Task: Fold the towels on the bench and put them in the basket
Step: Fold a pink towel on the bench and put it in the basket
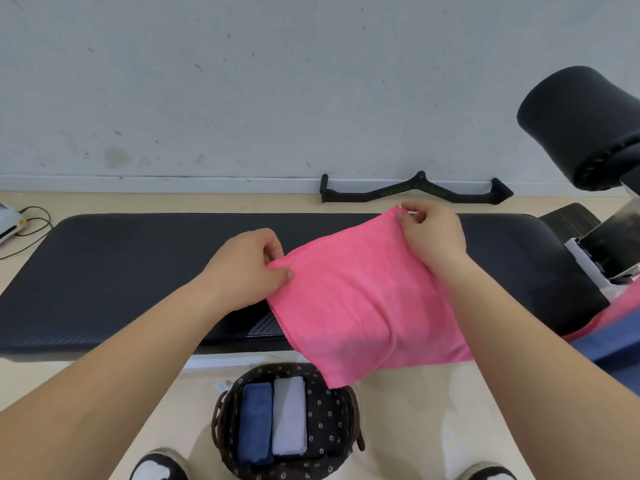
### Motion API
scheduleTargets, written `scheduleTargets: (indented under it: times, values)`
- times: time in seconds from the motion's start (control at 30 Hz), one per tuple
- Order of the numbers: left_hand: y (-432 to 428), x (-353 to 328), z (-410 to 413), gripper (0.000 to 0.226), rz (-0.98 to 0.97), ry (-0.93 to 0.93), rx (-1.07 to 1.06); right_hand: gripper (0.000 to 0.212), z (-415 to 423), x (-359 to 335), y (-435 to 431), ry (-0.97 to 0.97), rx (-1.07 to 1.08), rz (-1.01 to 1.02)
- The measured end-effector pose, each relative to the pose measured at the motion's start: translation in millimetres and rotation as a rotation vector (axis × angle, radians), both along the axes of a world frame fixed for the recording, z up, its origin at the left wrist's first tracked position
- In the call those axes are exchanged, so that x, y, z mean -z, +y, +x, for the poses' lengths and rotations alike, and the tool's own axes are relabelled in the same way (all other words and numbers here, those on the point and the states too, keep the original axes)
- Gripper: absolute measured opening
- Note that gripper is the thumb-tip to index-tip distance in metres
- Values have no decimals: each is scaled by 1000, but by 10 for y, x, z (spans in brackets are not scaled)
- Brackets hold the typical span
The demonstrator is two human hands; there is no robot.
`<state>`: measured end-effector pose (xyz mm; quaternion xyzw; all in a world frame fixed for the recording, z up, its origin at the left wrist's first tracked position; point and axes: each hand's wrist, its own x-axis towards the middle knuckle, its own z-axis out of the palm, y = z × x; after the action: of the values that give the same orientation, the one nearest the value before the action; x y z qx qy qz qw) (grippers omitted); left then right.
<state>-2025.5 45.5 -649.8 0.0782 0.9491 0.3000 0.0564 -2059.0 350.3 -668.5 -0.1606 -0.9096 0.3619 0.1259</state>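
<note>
A pink towel [360,306] hangs spread in front of the black bench [121,271], its lower edge over the basket. My left hand [247,268] pinches its left upper corner. My right hand [431,237] pinches the right upper corner near the bench's far edge. On the floor below stands a dark wicker basket [332,441] with a flowered lining. Inside it lie a folded blue towel [255,422] and a folded white towel [290,415] side by side. A further pink towel [620,308] and a blue one [620,344] lie at the bench's right end.
A black padded roller [581,123] and the bench's frame [602,247] rise at the right. A black cable-machine handle [415,194] lies on the floor by the wall. A white device with a cord [10,220] sits at the far left. My shoes [159,465] flank the basket.
</note>
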Motion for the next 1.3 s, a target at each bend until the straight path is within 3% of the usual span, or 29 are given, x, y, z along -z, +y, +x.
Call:
scheduleTargets:
  times: [0.23, 0.37, 0.47, 0.6, 0.8, 0.97, 1.07, 1.2, 1.3]
  values:
    - [5, -2, 22, 16, -84, 107, 58, 35, -63, 100, -6, -20, -19, 294]
    - [13, 1, 24, 11, -79, 84, 59, 14, -123, 71, -57, 59, -22, 280]
    - [3, 6, 11, 9, -72, 81, 45, 14, -130, 23, -70, 126, -14, 306]
    - [-11, 17, -26, 8, -72, 39, 19, 12, -151, -47, 5, -27, 5, 176]
    - [-2, 22, -53, 9, -83, 0, -16, 9, -170, 44, 16, -67, 38, 158]
    - [13, -22, -43, 38, -145, -109, -31, 20, -196, 3, 19, -132, 50, 175]
    - [46, -82, -36, 30, -123, -224, -46, 25, -154, -84, 0, -196, 19, 172]
    - [58, -180, -59, 17, -65, -348, -43, 16, -89, -170, 51, -189, -15, 109]
    - [46, -253, -149, 12, 15, -355, -84, 15, -44, -230, 188, -146, 39, 101]
